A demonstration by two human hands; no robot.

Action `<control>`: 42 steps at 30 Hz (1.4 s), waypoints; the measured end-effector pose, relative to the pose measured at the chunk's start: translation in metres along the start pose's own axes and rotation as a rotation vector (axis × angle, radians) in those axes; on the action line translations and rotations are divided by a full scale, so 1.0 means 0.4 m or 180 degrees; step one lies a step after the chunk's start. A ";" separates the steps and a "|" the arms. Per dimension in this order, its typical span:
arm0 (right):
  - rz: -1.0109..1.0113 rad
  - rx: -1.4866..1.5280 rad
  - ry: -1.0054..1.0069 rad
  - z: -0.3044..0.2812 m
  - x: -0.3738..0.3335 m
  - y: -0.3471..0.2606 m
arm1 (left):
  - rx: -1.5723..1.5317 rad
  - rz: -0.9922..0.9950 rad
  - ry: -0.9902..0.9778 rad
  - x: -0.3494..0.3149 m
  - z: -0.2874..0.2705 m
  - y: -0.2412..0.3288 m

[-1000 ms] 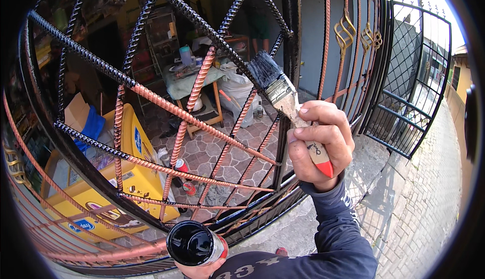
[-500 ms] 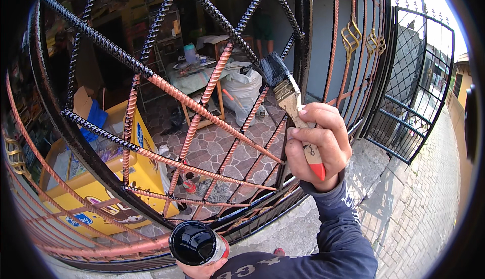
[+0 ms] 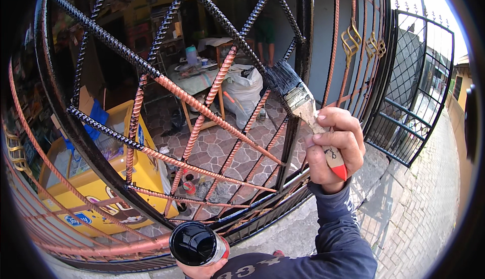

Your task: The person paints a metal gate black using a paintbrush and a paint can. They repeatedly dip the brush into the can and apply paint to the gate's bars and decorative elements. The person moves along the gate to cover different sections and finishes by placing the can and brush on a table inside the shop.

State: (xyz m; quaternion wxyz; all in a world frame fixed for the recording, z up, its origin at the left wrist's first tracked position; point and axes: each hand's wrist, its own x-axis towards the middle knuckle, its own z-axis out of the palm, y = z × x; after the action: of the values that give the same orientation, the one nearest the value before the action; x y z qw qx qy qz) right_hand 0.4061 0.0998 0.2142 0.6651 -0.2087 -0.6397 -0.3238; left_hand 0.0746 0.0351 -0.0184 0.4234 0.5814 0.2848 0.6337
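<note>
My right hand (image 3: pixel 337 150) is closed round the wooden handle of a paintbrush (image 3: pixel 302 99) with a red tip. Its bristles, dark with black paint, are at a diagonal ribbed bar near the upright post of a metal grille (image 3: pixel 204 110). The grille's upper bars are glossy black; many lower ones are reddish-brown or only partly black. Low in the picture, my left hand (image 3: pixel 202 270) grips an open can of black paint (image 3: pixel 194 243), held upright in front of the grille's lower edge. Most of that hand is hidden beneath the can.
Behind the grille stand a yellow chest freezer (image 3: pixel 96 193), a table (image 3: pixel 194 82) with a cup and other items, and a white sack (image 3: pixel 242 89). A person (image 3: pixel 265 31) stands at the back. To the right are a black gate (image 3: pixel 414 87) and a paved path (image 3: pixel 429 188).
My right hand has shifted right and slightly down with the paintbrush, and its bristles now lie nearer the post. The paint can has stayed in place.
</note>
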 end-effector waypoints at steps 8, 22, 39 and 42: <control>0.0837 0.0865 0.0403 -0.008 -0.056 0.128 | 0.0092 0.0086 0.0006 0.007 -0.002 0.002; 0.1485 0.1798 0.1546 0.059 -0.144 0.100 | 0.0154 0.0135 0.0017 0.014 0.026 0.013; 0.1302 0.0364 0.1840 0.157 -0.053 0.047 | 0.0444 0.0098 0.0117 -0.009 0.028 0.037; 0.1327 0.0716 0.1974 0.143 -0.045 0.051 | 0.0438 0.0119 0.0157 -0.012 0.028 0.039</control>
State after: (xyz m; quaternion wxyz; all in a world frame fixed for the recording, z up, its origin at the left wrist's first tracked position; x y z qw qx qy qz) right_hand 0.3799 0.1564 0.2047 0.8972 -0.1521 -0.3837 -0.1573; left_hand 0.0821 0.0219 -0.0057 0.3634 0.5985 0.3271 0.6346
